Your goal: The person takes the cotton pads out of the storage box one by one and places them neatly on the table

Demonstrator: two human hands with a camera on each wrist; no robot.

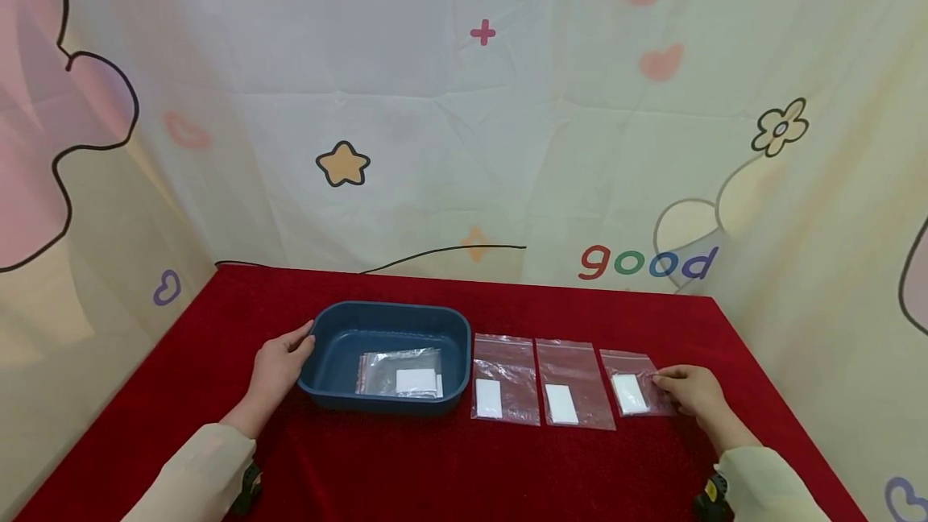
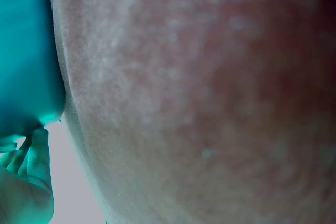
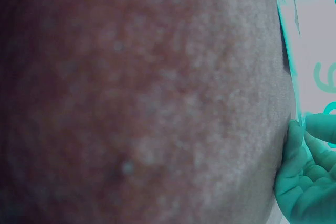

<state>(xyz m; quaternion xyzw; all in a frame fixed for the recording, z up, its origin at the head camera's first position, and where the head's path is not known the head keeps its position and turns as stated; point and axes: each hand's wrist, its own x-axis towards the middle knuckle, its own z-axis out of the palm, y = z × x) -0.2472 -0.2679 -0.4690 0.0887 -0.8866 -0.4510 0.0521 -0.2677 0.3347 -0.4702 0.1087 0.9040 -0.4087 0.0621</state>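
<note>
Right hand: we saw the right hand [image 1: 696, 389] pinching the right edge of the outermost bag [image 1: 636, 384], thumb against fingers
Outermost bag: we found it flat on the red cloth [image 1: 464, 470], just left of the right hand, far the nearer of the two; long axis ran away from us, near end slanting right, white card [image 1: 629, 394] in its left part
Bags between: we noted a middle bag [image 1: 577, 381] and an inner bag [image 1: 505, 377] in a row leftward, each with a white card
Blue tub: we placed the blue tub [image 1: 341, 402] left of the row, just beside the inner bag; bags [image 1: 383, 373] overlapped inside, count unclear
Left hand: we saw the left hand [image 1: 277, 365] gripping the tub's left rim
</note>
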